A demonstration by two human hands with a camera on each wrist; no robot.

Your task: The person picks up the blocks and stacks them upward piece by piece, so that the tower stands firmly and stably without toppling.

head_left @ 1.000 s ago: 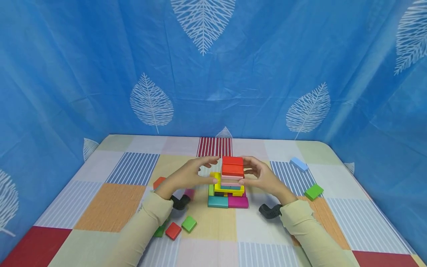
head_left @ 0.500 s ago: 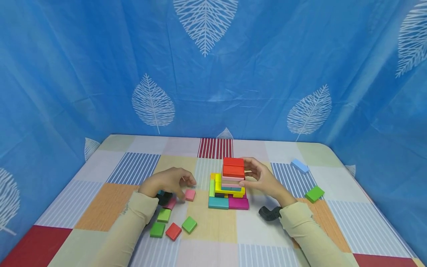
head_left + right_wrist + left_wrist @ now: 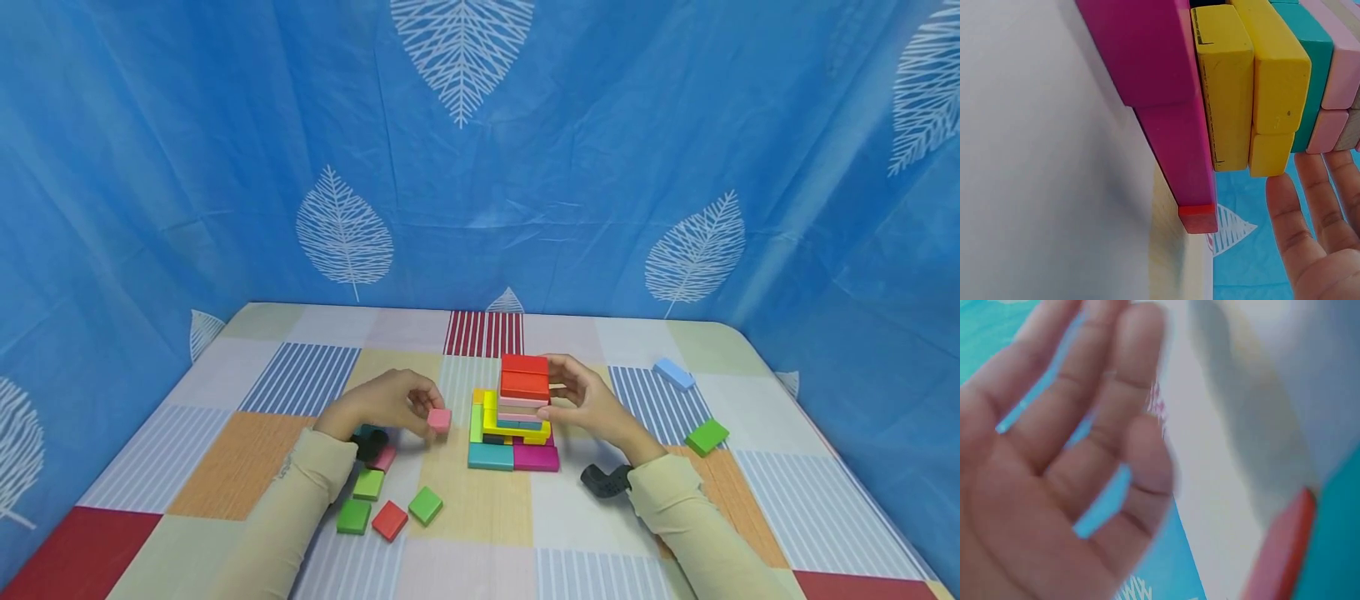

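Beneath left hand (image 3: 386, 402) and right hand (image 3: 591, 405), patchwork-print tablecloth (image 3: 480, 512); beyond, blue leaf-print curtain (image 3: 570, 167). Pinched in nearly closed left hand: small pink cuboid block (image 3: 439, 420). Touching loosely spread right hand: multicoloured block tower (image 3: 519, 413).

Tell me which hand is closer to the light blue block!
Right. The right hand is beside the stack; the light blue block lies beyond it, farther right. The left hand, pinching a pink block, is left of the stack, farther away.
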